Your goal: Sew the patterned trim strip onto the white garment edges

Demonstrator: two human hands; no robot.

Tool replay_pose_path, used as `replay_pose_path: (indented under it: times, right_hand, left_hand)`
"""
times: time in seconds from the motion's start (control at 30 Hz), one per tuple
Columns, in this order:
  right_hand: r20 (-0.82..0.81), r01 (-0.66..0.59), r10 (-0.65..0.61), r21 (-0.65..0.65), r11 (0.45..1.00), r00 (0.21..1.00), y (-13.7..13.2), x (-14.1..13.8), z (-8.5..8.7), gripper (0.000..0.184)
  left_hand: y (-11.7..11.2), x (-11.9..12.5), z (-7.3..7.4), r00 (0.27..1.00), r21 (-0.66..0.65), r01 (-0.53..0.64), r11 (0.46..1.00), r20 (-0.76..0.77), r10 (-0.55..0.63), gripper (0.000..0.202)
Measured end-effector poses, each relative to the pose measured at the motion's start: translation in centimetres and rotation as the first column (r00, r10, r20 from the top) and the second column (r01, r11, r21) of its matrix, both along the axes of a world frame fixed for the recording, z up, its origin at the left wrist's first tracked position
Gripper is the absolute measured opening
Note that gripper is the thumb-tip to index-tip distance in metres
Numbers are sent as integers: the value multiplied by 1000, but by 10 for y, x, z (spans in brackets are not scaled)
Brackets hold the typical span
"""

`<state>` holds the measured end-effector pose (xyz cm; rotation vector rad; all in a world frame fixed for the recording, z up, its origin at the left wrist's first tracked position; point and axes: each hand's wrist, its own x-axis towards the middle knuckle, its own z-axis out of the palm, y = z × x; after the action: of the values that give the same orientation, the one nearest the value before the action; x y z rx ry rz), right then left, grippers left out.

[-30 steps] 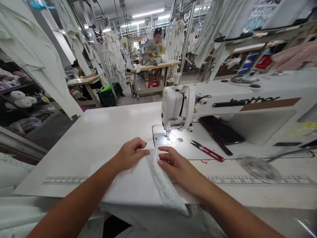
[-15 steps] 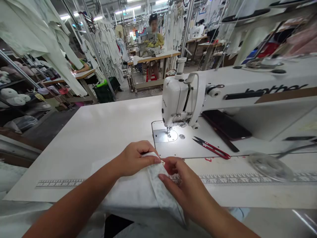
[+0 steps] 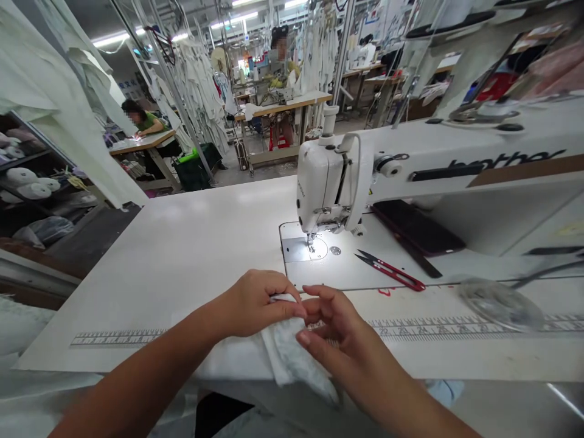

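My left hand (image 3: 258,304) pinches the upper edge of a pale, faintly patterned piece of fabric (image 3: 292,350) between thumb and fingers. The cloth hangs from there over the table's front edge. Close beside it on the right is my right hand (image 3: 340,331), its thumb and fingers apart and curved, the fingertips near my left thumb. Nothing shows between the right thumb and fingers. Just beyond both hands stands a white sewing machine (image 3: 326,182), its lit needle and presser foot (image 3: 311,242) over a bare metal plate.
Red-handled thread snips (image 3: 392,272) lie right of the needle. Behind them rest a dark phone (image 3: 420,228) and a dark flat strip (image 3: 417,258). A ruler tape (image 3: 114,337) runs along the table front, under a clear round disc (image 3: 499,304). Pale garments (image 3: 55,103) hang at left; people work behind.
My right thumb and fingers have come off the fabric and spread. The left hand has shifted slightly right and toward me, and the cloth's top edge has folded down.
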<state>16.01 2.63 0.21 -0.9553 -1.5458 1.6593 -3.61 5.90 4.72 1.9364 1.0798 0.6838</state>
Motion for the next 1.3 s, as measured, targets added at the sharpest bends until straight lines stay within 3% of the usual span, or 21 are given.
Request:
replay_pose_path:
  times: [0.17,0.3,0.67,0.93,1.2,1.3]
  right_hand:
    - [93,111,-119,92,990,989,8,-5,-2,26]
    - [148,163,-176,99,982,973,13,-4,-4,28]
    - [186,180,-204,137,974,961,38,-2,-3,25]
    - [418,124,-171,136,983,892,71,11,-2,30]
    - [306,108,-135,102,989,942,68,13,-13,27]
    - [296,101,-137,134,986,945,64,13,-14,26]
  left_hand:
    - [3,1,-9,989,-160,-118,980,72,131,13]
    - [7,-3,-10,980,-247,-89,965,153,130,14]
    - [37,8,-21,979,-127,-162,979,106,175,20]
    - [67,26,-41,980,-97,-197,976,-7,197,18]
    - [59,23,-34,982,-101,-184,978,-69,178,34]
    - [56,21,-32,989,-90,-144,986,-41,140,26]
